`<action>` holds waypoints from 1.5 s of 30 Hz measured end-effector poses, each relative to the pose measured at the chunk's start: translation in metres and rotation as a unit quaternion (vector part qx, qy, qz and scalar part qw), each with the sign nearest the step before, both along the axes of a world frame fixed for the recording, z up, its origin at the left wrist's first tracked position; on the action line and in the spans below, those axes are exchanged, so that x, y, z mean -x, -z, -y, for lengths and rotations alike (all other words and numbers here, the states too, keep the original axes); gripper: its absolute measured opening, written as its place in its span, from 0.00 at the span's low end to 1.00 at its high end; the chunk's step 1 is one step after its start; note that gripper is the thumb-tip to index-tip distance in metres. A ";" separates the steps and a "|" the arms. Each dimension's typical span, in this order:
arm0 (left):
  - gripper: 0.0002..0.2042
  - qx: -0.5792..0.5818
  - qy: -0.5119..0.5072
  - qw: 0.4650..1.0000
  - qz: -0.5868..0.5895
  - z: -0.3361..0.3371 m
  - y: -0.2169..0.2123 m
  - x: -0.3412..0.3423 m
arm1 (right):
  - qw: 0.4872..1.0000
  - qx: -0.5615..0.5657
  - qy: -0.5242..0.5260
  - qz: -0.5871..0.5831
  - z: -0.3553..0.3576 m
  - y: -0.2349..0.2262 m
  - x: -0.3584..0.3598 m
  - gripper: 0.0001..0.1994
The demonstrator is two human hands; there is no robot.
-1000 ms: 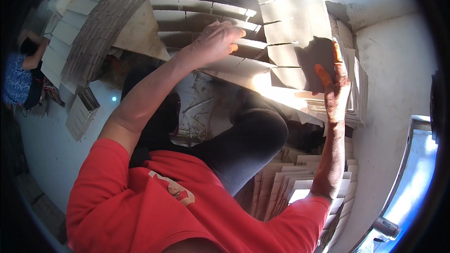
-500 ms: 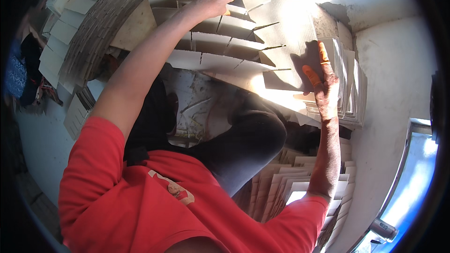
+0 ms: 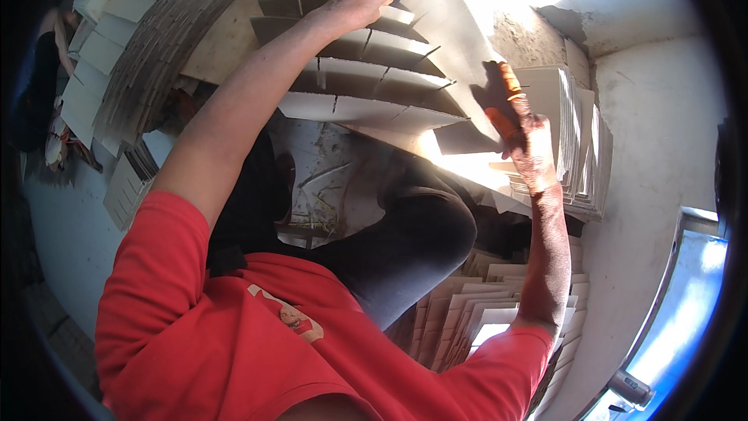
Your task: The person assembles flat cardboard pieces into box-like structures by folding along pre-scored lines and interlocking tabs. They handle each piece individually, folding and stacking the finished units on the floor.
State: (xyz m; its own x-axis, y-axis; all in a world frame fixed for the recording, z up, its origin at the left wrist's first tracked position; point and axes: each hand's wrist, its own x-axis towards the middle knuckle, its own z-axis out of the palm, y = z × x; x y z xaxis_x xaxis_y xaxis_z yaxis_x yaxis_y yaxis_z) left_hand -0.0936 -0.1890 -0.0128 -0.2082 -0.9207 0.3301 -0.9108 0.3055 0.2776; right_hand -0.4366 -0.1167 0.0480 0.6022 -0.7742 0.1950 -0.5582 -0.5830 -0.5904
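Observation:
Several upright slotted cardboard strips [image 3: 358, 68] stand in a row on a slanted board. A larger cardboard panel [image 3: 448, 31] crosses their right ends, tilted, with the strip ends meeting its slots. My left hand [image 3: 360, 4] is closed over the far strips, its fingertips hidden beneath it. My right hand [image 3: 532, 140] rests against the panel's right edge, with orange covers on its thumb and a finger. These are stretched out and apart, casting a shadow on the panel.
Cardboard stacks [image 3: 580, 132] stand to the right by the wall. More cardboard pieces [image 3: 475, 312] lean beside my right knee. A long curved row of packed cardboard [image 3: 167, 39] fills the far left. Another person's arm [image 3: 61, 43] shows at the left edge.
The right hand has moved left against the panel, which now tilts more steeply toward the strips. My left hand has hardly moved. At the far left, the other person's arm has come into view.

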 end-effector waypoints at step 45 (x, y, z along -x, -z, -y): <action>0.20 0.099 -0.001 0.983 -0.154 -0.153 -0.036 -0.023 | 0.875 0.198 0.441 -0.011 0.002 0.018 0.119 0.15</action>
State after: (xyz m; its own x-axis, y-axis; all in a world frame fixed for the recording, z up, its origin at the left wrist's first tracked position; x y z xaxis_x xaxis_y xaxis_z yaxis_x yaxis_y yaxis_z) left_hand -0.0707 -0.0359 0.0235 -0.0684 -0.8326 0.5497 -0.7937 0.3792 0.4756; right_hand -0.5554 -0.1189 0.0297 -0.1885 -0.8138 0.5498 -0.9032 -0.0761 -0.4223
